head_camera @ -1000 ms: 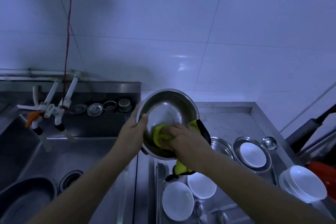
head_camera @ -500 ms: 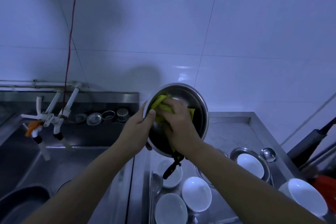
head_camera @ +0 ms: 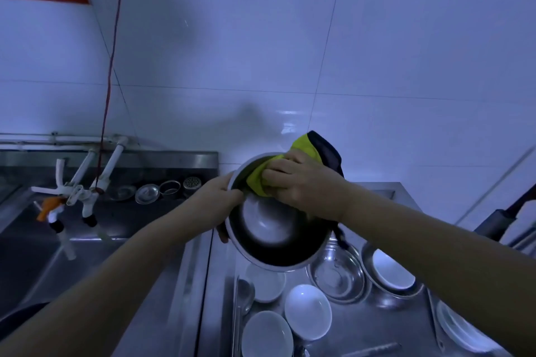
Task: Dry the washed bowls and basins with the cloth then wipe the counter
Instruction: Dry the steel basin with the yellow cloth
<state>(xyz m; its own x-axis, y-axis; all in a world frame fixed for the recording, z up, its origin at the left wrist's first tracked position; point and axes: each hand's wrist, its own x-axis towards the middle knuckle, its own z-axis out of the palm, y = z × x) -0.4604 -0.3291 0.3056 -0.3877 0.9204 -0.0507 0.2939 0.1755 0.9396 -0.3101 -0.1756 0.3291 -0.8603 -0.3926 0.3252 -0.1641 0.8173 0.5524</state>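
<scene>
A steel basin [head_camera: 269, 235] is held tilted above the counter [head_camera: 377, 327], its inside facing me. My left hand [head_camera: 216, 203] grips its left rim. My right hand [head_camera: 301, 182] holds a yellow cloth with a dark edge [head_camera: 261, 180] and presses it against the basin's upper rim; part of the cloth sticks up behind the hand. Below on the counter lie several white bowls [head_camera: 307, 311], an empty steel dish [head_camera: 336, 275] and a steel dish holding a white bowl [head_camera: 391, 272].
A steel sink [head_camera: 43, 255] lies at the left, with white taps [head_camera: 84, 191] and small strainers and lids [head_camera: 148, 193] on its back ledge. A stack of white plates [head_camera: 458, 327] sits at the right edge, dark handles [head_camera: 504, 217] beyond it. The tiled wall is close behind.
The basin has shifted right and tipped so its inside shows more. My right hand slid the cloth from inside the basin up to its top rim. The view tilted upward.
</scene>
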